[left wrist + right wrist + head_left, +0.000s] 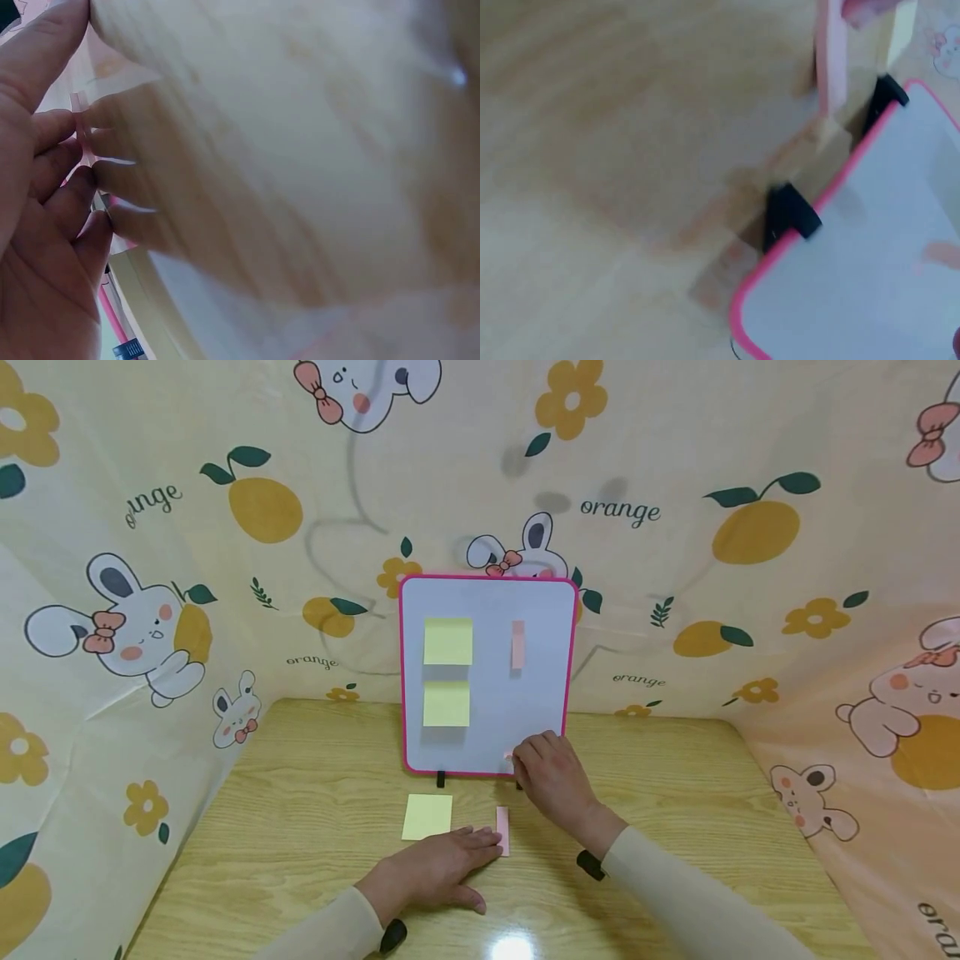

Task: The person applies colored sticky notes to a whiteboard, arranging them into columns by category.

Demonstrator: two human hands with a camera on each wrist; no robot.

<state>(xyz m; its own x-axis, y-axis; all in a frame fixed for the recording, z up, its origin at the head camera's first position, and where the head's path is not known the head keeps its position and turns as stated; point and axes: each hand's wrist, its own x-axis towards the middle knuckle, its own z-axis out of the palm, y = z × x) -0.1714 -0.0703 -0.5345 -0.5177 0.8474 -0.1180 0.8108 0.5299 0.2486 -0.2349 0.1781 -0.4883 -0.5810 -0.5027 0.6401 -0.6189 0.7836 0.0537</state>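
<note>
A whiteboard point(491, 710) with a pink rim stands upright on the table. My right hand point(555, 781) is at its lower right part, fingers curled, pinching a small pink sticky note point(508, 756) that is mostly hidden by the fingertips. My left hand point(442, 868) lies palm down on the table, fingers extended, the fingertips touching a narrow pink sticky-note pad point(503, 828). The left wrist view shows the same left hand point(52, 180) with its fingers against the table. Higher on the board's right side sticks another pink strip point(517, 645).
Two yellow sticky notes point(447, 642) are stuck one above the other on the board's left half. A yellow sticky-note pad point(427, 817) lies before the board. Black feet point(791, 214) support its lower edge. Patterned cloth point(480, 460) encloses the wood-grain table point(660, 793).
</note>
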